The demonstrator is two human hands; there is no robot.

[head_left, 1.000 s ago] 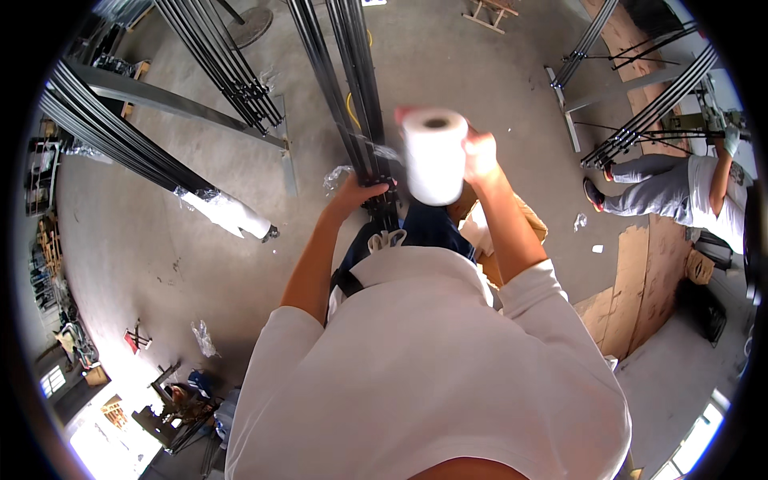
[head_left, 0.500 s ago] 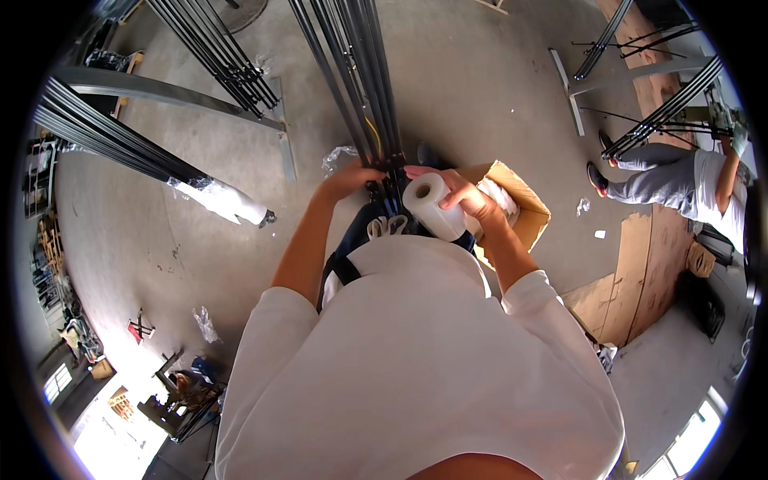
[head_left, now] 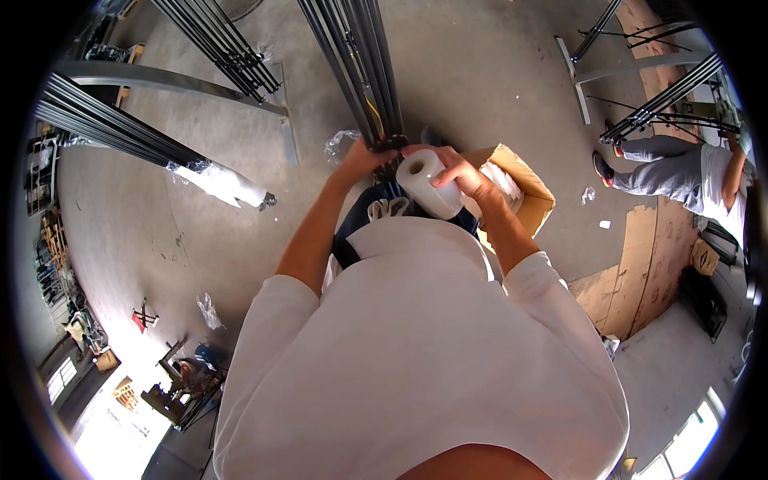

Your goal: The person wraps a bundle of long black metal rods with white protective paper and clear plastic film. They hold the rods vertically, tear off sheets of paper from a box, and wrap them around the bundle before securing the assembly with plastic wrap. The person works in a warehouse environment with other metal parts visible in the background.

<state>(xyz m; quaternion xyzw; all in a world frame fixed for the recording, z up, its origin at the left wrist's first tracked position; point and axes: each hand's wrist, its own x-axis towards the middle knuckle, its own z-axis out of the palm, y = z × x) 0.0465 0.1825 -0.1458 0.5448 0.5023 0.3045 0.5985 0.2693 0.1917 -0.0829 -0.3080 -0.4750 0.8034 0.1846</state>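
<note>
Lowered since a second ago, white film roll (head_left: 434,192) is held by right hand (head_left: 462,174) beside black tubes (head_left: 378,76), clasped by left hand (head_left: 362,162); only neighbouring bundle (head_left: 154,144) is visibly white-wrapped.

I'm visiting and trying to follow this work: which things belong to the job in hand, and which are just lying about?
In the job:
glossy white cylindrical roll, seemingly plastic film, in the right hand
bundle of long, straight black rods, at the left hand

Lying about, apparently:
crumpled clear plastic scrap, lower left
flat brown cardboard sheets, right
</note>
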